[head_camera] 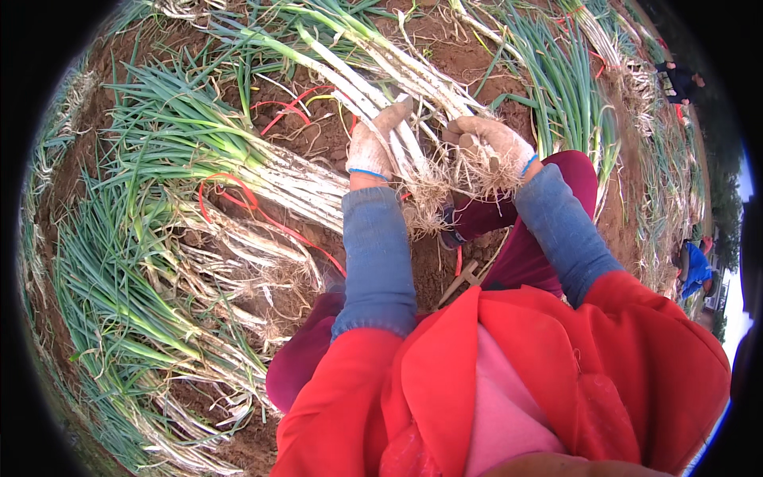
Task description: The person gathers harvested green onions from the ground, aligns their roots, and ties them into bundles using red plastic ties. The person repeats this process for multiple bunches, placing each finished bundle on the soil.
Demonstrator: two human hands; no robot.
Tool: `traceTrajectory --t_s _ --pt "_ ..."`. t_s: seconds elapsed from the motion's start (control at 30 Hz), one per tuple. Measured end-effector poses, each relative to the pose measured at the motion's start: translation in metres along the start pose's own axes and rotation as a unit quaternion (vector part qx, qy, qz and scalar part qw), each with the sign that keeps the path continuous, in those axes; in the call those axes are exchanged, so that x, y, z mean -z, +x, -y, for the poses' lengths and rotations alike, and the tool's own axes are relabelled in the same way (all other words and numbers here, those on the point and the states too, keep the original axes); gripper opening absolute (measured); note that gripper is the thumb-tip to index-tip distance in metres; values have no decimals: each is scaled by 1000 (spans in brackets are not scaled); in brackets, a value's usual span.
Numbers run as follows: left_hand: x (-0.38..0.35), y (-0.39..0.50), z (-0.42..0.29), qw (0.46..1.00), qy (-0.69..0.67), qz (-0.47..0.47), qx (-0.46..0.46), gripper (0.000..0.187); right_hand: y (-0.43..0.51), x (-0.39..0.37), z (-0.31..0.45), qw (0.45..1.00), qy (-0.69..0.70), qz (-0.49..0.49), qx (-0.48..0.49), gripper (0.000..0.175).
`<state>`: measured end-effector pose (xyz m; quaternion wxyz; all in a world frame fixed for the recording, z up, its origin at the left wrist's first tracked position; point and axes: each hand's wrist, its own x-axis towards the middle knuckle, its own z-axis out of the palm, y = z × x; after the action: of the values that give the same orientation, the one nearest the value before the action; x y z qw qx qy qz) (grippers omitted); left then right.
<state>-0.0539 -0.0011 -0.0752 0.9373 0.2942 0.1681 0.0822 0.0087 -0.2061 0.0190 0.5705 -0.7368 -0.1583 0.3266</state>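
My left hand [375,140], in a soiled knit glove with a blue cuff edge, grips a few long green onions [337,77] by their white stalks, thumb across the top. Their bushy roots [430,197] hang towards me. To its right, my right hand [492,140], gloved the same way, closes around the root end of another cluster of green onions [417,74]. Some stalks and fingers there are hidden among the roots. Both clusters slant up and left, with soil specks on the white parts. Just left of my left wrist lies a thick bundle of green onions [292,182].
Red plastic ties [247,203] lie around the left bundles. More green onions [149,310] cover the soil at lower left, and a bunch [566,101] lies at right. A wooden piece [462,283] rests between my legs. Two people [679,82] [696,271] are far right.
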Motion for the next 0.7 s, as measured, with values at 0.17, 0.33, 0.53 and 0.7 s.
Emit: traceTrajectory --t_s 0.17,0.33,0.53,0.7 --pt "30 -10 79 966 46 -164 193 30 18 -21 -76 925 160 -62 -340 28" --pt "45 -4 99 978 -73 -112 159 25 11 -19 -101 921 232 -23 -312 23" --pt "42 4 106 976 -72 -139 153 28 7 -27 -76 915 222 -13 -337 26" --pt "52 12 119 979 -117 -95 136 34 13 -26 -54 964 -77 -7 -253 44"
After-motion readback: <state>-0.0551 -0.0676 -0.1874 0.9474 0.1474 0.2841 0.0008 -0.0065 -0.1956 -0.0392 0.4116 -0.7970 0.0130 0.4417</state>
